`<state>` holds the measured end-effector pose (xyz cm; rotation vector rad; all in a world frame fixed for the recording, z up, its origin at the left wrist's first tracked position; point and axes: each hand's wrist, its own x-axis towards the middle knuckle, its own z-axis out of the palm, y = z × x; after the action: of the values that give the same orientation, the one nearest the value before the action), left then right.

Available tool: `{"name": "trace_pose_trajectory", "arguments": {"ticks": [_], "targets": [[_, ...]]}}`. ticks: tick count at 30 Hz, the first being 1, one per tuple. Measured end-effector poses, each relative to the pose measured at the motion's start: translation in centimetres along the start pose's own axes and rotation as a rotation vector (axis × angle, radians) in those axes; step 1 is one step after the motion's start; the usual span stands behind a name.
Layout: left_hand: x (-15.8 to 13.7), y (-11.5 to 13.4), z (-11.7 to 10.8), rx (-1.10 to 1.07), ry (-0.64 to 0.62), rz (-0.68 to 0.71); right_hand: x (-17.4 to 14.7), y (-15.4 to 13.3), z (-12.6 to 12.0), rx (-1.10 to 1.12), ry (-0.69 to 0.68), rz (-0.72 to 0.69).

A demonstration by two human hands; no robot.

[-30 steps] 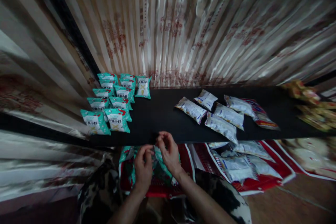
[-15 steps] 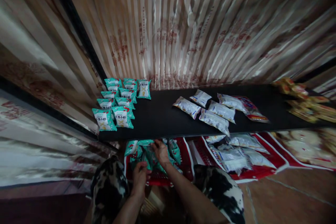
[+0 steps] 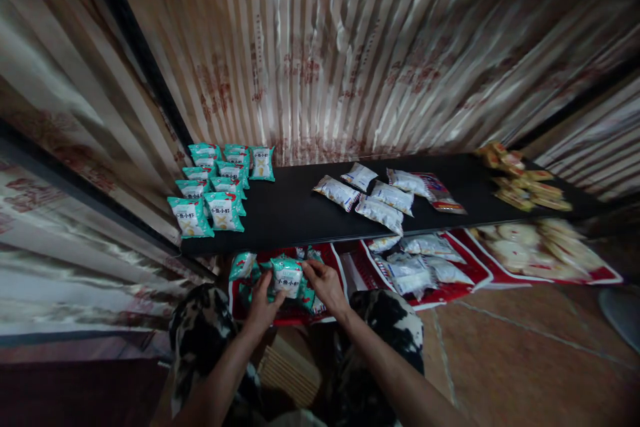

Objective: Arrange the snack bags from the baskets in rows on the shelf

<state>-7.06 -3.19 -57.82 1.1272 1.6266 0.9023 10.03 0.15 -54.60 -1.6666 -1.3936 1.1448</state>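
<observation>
Head view: left hand [image 3: 262,305] and right hand [image 3: 324,285] pinch one green-and-white packet [image 3: 287,278] by opposite sides, printed face toward camera, above red basket [image 3: 333,257] of similar packets [image 3: 243,266]. Upright rows [image 3: 225,211] occupy black shelf's [image 3: 287,213] left end; white packets [image 3: 379,212] lie farther right.

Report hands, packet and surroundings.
Left hand and right hand both gripping one teal packet. Packet over basket, label showing. Shelf just beyond.
</observation>
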Motion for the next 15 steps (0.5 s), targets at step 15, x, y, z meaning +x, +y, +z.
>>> {"name": "trace_pose_trajectory", "arguments": {"ticks": [15], "targets": [[-0.2,3.9,-0.7,-0.527,-0.07,-0.053,-3.0,-2.2,-0.6,0.26,-0.154,-0.14]]}}
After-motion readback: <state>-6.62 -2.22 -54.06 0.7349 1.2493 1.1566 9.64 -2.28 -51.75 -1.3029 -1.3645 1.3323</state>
